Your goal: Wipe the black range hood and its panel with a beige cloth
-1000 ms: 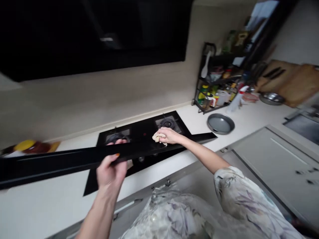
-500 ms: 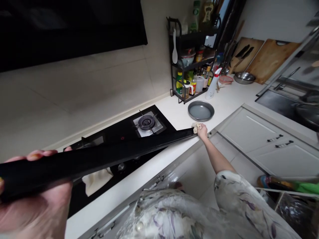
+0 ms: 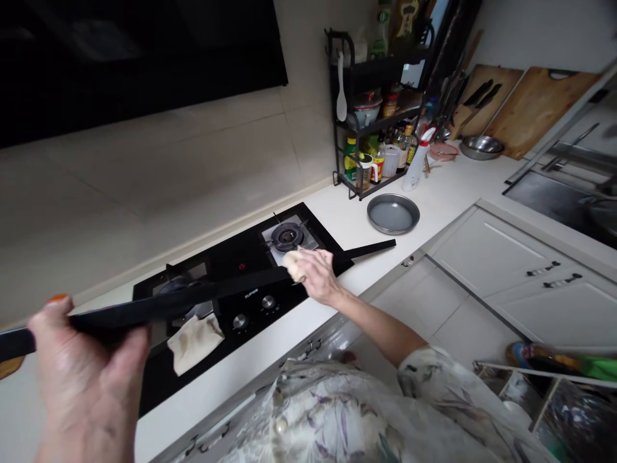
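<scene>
Your white countertop (image 3: 441, 196), gas hob (image 3: 255, 308) left of center, gray pan (image 3: 393, 213) right of center, rack (image 3: 380, 66) and spray bottle (image 3: 416, 168) upper right

a single view looks forward and steeply down from the wearer's head, above the pale floral-patterned fabric top (image 3: 328, 418) at the bottom edge. it faces the black glass two-burner gas stove (image 3: 226, 260) on the long white bench (image 3: 347, 222), near enough that the bare left hand (image 3: 91, 370) looms large at lower left, while the rectangular wooden cutting boards (image 3: 559, 112) stand farther off at upper right.
</scene>
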Demonstrator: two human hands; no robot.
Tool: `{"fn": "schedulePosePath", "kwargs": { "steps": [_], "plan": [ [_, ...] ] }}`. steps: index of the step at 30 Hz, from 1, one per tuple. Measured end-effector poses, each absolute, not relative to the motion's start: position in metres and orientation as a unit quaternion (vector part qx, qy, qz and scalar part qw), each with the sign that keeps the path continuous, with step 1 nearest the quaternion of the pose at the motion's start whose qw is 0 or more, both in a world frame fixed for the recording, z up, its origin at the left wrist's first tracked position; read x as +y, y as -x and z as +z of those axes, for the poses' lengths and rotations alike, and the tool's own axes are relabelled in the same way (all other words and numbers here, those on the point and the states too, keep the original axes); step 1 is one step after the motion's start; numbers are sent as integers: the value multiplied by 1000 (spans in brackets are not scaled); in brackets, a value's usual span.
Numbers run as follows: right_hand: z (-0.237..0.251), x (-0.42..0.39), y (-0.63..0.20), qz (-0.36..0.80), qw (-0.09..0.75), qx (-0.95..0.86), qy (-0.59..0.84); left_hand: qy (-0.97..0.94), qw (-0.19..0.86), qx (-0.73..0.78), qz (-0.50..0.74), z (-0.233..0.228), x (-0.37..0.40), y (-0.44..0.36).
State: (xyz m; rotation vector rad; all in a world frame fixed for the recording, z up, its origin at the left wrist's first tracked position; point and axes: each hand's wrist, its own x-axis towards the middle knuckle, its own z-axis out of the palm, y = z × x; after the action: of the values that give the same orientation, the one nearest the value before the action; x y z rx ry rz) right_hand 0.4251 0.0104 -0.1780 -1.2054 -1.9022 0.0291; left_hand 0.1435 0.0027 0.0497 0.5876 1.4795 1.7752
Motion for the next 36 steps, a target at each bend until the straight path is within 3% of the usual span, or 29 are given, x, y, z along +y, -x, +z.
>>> {"fn": "schedulePosePath", "kwargs": {
  "steps": [3, 6, 11, 17, 22, 29, 36],
  "plan": [
    [-168, 19, -423, 24, 357, -813, 459, -88, 380, 571, 722, 56, -1, -148],
    [-182, 12, -475, 64, 311, -782, 536, -28, 392, 579, 714, 53, -5, -143],
    [-207, 0, -574, 50, 322, -706, 629, -3, 383, 593, 709, 51, -15, -139],
    [-238, 7, -605, 50, 343, -653, 673, -87, 399, 499, 765, 60, -31, -140],
    [-227, 17, -552, 4, 368, -687, 626, -112, 366, 474, 793, 63, -32, -140],
    [-128, 27, -415, -67, 393, -784, 475, -144, 339, 517, 773, 54, -36, -140],
    [-68, 23, -339, -104, 410, -805, 417, -202, 360, 380, 828, 36, -42, -144]
  ]
}}
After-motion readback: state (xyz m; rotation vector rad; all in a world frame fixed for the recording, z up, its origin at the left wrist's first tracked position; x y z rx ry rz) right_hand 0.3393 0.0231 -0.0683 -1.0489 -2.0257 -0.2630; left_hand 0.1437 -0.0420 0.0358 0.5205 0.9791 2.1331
